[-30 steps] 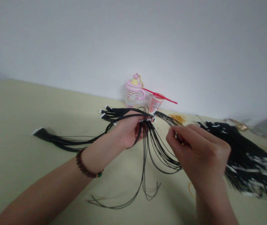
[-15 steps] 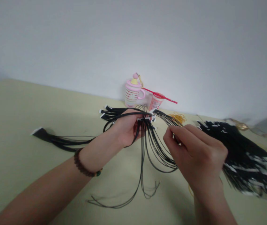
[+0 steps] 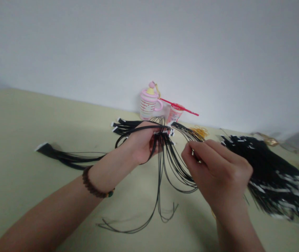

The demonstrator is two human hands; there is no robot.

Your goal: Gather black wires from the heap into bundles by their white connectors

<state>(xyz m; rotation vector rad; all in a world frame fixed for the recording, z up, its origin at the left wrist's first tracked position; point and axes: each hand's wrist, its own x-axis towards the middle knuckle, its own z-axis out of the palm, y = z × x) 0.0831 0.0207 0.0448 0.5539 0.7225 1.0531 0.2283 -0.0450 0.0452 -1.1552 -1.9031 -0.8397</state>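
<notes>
Head view: landmark = pink mug [image 3: 147, 105]. Black cable bundle [image 3: 161, 136] sits just in front of the mug, slightly right. Left hand [image 3: 144, 141] grasps it at the middle, so it's the nearer hand. Long axis runs roughly sideways: connector ends left-front of the mug, wires curving off right-front; a few thin loose ends dangle further forward. Right hand [image 3: 219, 169] is right-front of the mug, clenched, thumb against index; bundle lies to its left and a bit beyond. Wires pass behind its fingers; can't tell if any are pinched. Cable pile [image 3: 265, 161] far right of the mug.
</notes>
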